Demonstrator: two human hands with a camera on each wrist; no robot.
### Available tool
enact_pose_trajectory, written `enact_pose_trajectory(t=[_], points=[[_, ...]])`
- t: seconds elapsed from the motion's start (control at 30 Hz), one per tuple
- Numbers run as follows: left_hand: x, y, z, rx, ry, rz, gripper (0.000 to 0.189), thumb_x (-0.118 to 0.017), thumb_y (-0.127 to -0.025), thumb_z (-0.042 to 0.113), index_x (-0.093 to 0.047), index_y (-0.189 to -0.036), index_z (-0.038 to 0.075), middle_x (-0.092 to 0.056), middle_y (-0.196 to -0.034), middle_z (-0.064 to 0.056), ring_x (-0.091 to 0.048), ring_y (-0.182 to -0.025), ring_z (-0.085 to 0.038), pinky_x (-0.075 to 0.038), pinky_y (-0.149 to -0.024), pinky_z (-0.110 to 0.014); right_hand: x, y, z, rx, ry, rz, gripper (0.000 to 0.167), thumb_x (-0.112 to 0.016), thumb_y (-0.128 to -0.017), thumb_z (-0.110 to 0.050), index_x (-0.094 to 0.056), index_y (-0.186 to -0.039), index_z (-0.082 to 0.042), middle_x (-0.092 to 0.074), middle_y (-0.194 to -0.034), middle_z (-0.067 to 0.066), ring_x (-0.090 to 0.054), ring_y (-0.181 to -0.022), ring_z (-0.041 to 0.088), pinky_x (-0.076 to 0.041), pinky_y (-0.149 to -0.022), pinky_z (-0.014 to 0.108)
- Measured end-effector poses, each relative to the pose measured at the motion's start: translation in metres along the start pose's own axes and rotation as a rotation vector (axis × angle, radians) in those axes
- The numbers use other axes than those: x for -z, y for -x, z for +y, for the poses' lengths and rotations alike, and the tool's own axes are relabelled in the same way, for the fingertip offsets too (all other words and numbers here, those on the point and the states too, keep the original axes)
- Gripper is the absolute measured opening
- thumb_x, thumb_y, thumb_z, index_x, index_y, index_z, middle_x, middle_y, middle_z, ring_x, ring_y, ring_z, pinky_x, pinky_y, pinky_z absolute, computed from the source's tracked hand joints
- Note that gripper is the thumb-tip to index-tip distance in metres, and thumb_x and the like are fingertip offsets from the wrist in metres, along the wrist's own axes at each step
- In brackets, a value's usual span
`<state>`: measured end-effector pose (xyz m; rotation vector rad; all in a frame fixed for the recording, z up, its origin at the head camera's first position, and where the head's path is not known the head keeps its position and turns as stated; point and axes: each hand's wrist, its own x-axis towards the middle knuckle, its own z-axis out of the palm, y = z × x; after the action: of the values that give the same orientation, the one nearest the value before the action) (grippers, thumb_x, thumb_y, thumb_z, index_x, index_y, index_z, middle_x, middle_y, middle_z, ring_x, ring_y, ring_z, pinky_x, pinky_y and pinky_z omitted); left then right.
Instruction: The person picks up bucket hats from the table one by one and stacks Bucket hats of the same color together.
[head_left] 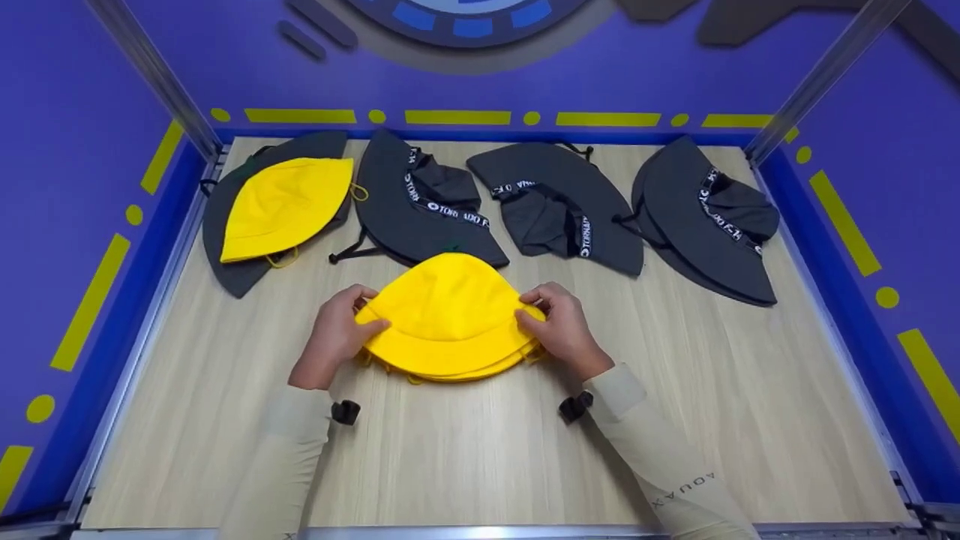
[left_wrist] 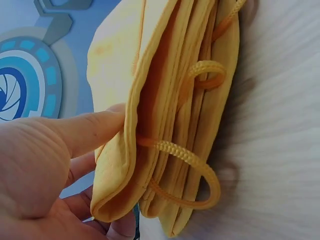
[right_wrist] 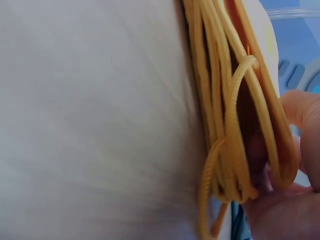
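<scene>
A flattened yellow bucket hat lies uppermost on a small stack of yellow hats in the middle of the table. My left hand pinches the left end of its brim, thumb on top and fingers behind. At the opposite end, my right hand grips the brim the same way. Seen edge-on in the left wrist view, several folded yellow layers sit close together, with looped yellow cords hanging out. The right wrist view shows my fingers around the outer folded brim, beside another cord.
Along the back of the wooden table lie dark grey brimmed hats: one group under another yellow hat, then others at centre left, centre right and far right. Black chin cords trail from them. Blue-purple walls enclose the table.
</scene>
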<state>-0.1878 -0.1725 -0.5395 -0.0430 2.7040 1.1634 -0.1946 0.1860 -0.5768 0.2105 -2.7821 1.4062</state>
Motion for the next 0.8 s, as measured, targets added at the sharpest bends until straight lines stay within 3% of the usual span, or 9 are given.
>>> enact_pose_trajectory(t=[0.1,0.23,0.33,0.43,0.5,0.63,0.8], points=[[0.002,-0.002,0.003,-0.025,-0.013,-0.002,0.047,-0.078,-0.092,0.017,-0.058,-0.134,0.009,-0.06,-0.117,-0.015,-0.055,-0.107,-0.031,-0.049,-0.094,-0.042,0.001,-0.002,-0.008,0.064,0.124,0.033,0.022,-0.078,-0.089,-0.022,-0.072,-0.108,-0.012,-0.058,-0.114,0.006,-0.053,-0.102,0.024,-0.053,-0.09,0.036],[0.004,-0.004,0.007,-0.05,-0.013,0.002,0.05,-0.078,-0.092,0.016,-0.057,-0.137,0.011,-0.06,-0.116,-0.015,-0.055,-0.106,-0.031,-0.049,-0.093,-0.041,-0.004,-0.005,-0.022,0.258,0.282,0.063,0.029,-0.078,-0.09,-0.028,-0.072,-0.115,-0.015,-0.051,-0.139,0.01,-0.045,-0.128,0.03,-0.05,-0.104,0.043],[0.004,-0.007,0.008,-0.074,-0.013,0.012,0.048,-0.076,-0.093,0.014,-0.057,-0.137,0.01,-0.06,-0.115,-0.015,-0.055,-0.105,-0.031,-0.049,-0.092,-0.041,-0.012,-0.008,-0.033,0.437,0.319,-0.003,0.034,-0.076,-0.092,-0.035,-0.073,-0.122,-0.02,-0.043,-0.156,0.012,-0.038,-0.143,0.033,-0.043,-0.115,0.05],[0.005,-0.01,0.009,-0.108,-0.031,0.022,0.044,-0.074,-0.094,0.011,-0.058,-0.135,0.009,-0.06,-0.114,-0.016,-0.055,-0.103,-0.032,-0.049,-0.092,-0.042,-0.024,-0.012,-0.043,0.531,0.326,-0.136,0.043,-0.071,-0.095,-0.045,-0.069,-0.133,-0.025,-0.031,-0.166,0.009,-0.026,-0.154,0.033,-0.032,-0.123,0.052],[0.005,-0.011,0.01,-0.115,-0.043,0.024,0.042,-0.073,-0.095,0.01,-0.059,-0.135,0.009,-0.06,-0.113,-0.015,-0.055,-0.103,-0.032,-0.049,-0.092,-0.042,-0.033,-0.012,-0.046,0.525,0.341,-0.224,0.05,-0.067,-0.096,-0.051,-0.064,-0.141,-0.028,-0.023,-0.17,0.007,-0.018,-0.158,0.033,-0.025,-0.125,0.054],[0.006,-0.015,0.009,-0.095,-0.055,0.017,0.041,-0.071,-0.096,0.008,-0.059,-0.135,0.01,-0.06,-0.112,-0.014,-0.056,-0.102,-0.03,-0.05,-0.092,-0.041,-0.047,-0.01,-0.048,0.422,0.391,-0.364,0.067,-0.06,-0.095,-0.064,-0.048,-0.154,-0.034,-0.013,-0.174,0.003,-0.008,-0.16,0.032,-0.017,-0.127,0.055],[0.013,-0.025,0.004,-0.057,-0.011,0.016,0.039,-0.069,-0.098,0.011,-0.059,-0.136,0.009,-0.061,-0.11,-0.013,-0.055,-0.102,-0.029,-0.048,-0.09,-0.04,-0.055,-0.009,-0.046,0.357,0.453,-0.417,0.078,-0.058,-0.09,-0.073,-0.037,-0.158,-0.039,-0.007,-0.175,0.0,-0.005,-0.161,0.032,-0.013,-0.127,0.059]])
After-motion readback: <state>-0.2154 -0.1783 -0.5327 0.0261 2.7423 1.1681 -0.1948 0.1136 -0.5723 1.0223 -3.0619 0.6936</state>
